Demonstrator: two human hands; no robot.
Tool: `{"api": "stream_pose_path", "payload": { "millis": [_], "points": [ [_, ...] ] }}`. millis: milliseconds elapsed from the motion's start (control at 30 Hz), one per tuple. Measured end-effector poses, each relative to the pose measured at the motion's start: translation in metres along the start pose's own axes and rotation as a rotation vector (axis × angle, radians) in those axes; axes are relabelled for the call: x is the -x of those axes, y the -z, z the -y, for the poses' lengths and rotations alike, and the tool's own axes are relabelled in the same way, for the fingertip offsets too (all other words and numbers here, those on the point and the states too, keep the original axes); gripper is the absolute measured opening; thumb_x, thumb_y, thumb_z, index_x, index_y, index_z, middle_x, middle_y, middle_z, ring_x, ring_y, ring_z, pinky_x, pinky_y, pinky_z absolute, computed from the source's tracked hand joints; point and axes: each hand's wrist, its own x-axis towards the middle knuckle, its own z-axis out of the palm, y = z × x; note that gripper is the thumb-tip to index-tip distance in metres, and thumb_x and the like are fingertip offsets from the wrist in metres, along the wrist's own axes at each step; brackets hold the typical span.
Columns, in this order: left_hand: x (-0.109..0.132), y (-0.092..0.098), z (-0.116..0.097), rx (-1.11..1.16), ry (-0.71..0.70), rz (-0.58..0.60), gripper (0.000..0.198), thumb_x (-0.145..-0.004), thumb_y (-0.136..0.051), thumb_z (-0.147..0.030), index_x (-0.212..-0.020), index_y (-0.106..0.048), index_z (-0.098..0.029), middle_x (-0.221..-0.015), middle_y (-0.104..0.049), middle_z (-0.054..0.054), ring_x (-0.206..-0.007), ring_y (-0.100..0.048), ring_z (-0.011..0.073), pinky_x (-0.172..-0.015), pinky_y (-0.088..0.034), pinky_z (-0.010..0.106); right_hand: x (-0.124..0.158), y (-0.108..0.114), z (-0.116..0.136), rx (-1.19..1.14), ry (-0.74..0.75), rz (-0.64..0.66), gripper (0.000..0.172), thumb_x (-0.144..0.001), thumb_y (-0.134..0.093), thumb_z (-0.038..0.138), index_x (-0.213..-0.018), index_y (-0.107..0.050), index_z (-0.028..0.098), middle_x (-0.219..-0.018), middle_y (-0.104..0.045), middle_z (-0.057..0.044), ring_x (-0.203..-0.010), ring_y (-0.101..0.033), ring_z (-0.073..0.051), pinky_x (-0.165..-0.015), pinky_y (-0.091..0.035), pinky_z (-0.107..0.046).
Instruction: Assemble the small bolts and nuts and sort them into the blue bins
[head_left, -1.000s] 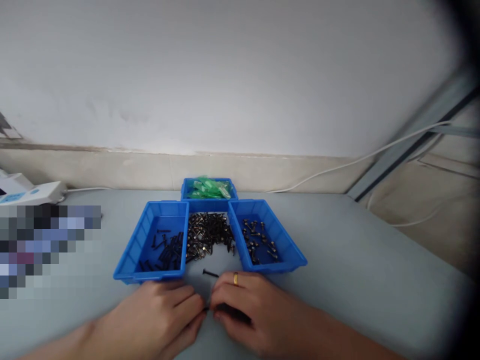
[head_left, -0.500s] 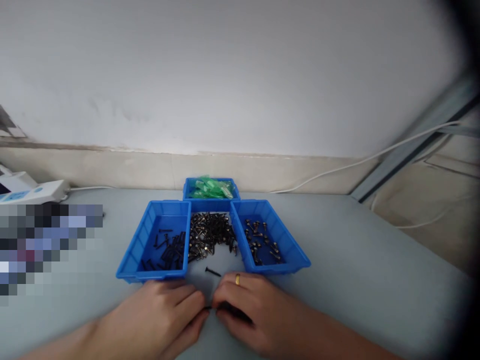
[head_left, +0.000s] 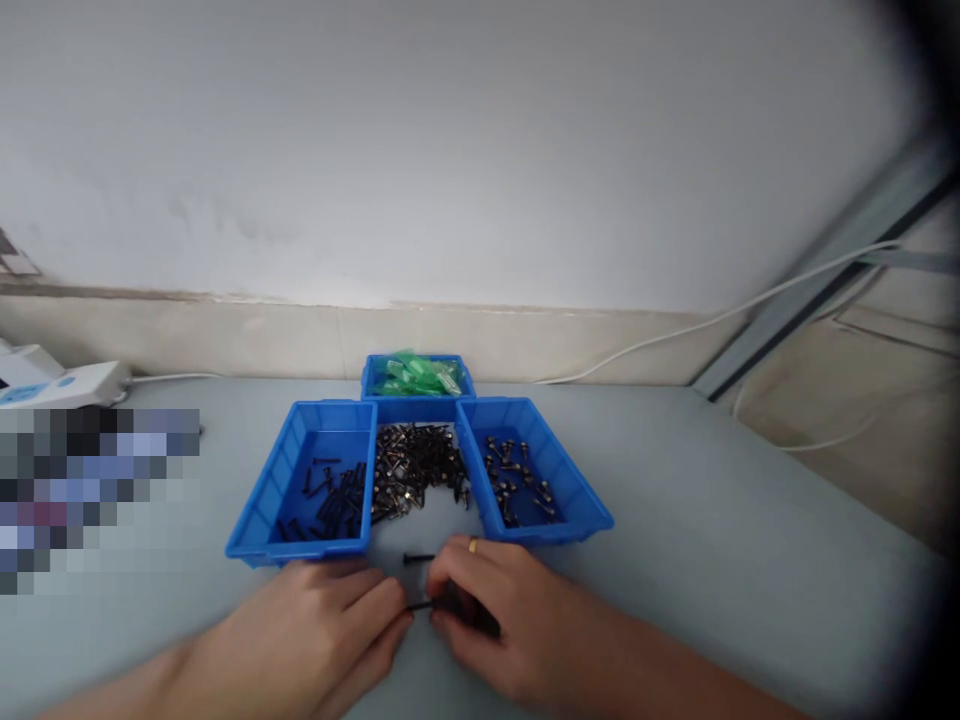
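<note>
My left hand (head_left: 341, 625) is closed in a pinch on one end of a thin black screw (head_left: 420, 606) just above the grey table. The fingertips of my right hand (head_left: 499, 615), with a gold ring, are closed at the screw's other end. Both of its ends are hidden by fingers. Just beyond, a second black screw (head_left: 418, 559) lies on the table, partly covered by my right fingers. A pile of dark screws and shiny metal pieces (head_left: 420, 465) lies farther back.
A blue bin (head_left: 259, 500) on the left holds black screws. Another blue bin (head_left: 574, 490) on the right contains shiny metal fasteners. Behind the pile, a smaller blue bin (head_left: 420, 408) holds green plastic packets. A white power strip (head_left: 94, 383) is at far left, and a white cable (head_left: 675, 328) crosses the wall.
My right fingers have shifted slightly, and more of the screw between my hands shows. The loose screw on the table has turned and lies more level. The view has shifted slightly.
</note>
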Motion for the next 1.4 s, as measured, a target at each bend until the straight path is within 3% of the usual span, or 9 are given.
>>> {"api": "stream_pose_path", "payload": {
  "millis": [300,633,833,1133,1400],
  "points": [
    [0.001,-0.001,0.000,-0.024,0.005,-0.035,0.045,-0.102,-0.019,-0.026,-0.074,-0.053,-0.018,-0.061,-0.056,-0.001,-0.048,-0.054,0.0147,-0.043,-0.036,0.029,-0.005,0.003,0.001,0.015,0.070,0.048,0.005,-0.081,-0.055,0.013,-0.085,-0.055,0.016,-0.082,-0.058,-0.002,-0.076,-0.056,-0.014,-0.067,-0.040,-0.022],
    [-0.003,0.005,-0.002,0.000,-0.096,-0.019,0.043,-0.102,-0.018,-0.024,-0.079,-0.053,-0.017,-0.065,-0.057,-0.001,-0.052,-0.054,0.0138,-0.046,-0.037,0.028,-0.004,0.000,0.001,0.161,0.165,0.044,0.004,-0.085,-0.056,0.013,-0.082,-0.056,0.015,-0.085,-0.059,-0.004,-0.078,-0.056,-0.015,-0.071,-0.042,-0.023],
    [-0.001,0.002,-0.001,-0.020,-0.125,-0.002,0.041,-0.101,-0.019,-0.019,-0.080,-0.054,-0.017,-0.065,-0.056,-0.001,-0.053,-0.053,0.0148,-0.047,-0.035,0.029,-0.004,-0.002,0.001,0.176,0.159,0.029,0.005,-0.083,-0.058,0.012,-0.081,-0.055,0.015,-0.084,-0.059,-0.003,-0.077,-0.057,-0.015,-0.071,-0.041,-0.023],
    [0.003,-0.002,-0.002,-0.003,0.002,-0.016,0.040,-0.101,-0.022,-0.022,-0.074,-0.050,-0.019,-0.063,-0.054,-0.002,-0.049,-0.051,0.0131,-0.045,-0.033,0.028,-0.001,0.003,0.004,0.098,0.080,0.040,0.006,-0.086,-0.057,0.020,-0.086,-0.053,0.016,-0.082,-0.060,-0.002,-0.075,-0.057,-0.014,-0.067,-0.040,-0.022],
    [-0.001,-0.001,-0.002,-0.053,-0.056,0.020,0.043,-0.101,-0.019,-0.018,-0.073,-0.051,-0.017,-0.064,-0.054,-0.001,-0.050,-0.050,0.0138,-0.045,-0.033,0.029,0.000,0.009,0.008,0.027,0.097,0.087,0.008,-0.084,-0.058,0.026,-0.086,-0.054,0.019,-0.082,-0.061,-0.001,-0.074,-0.056,-0.015,-0.068,-0.041,-0.022]
  ]
}}
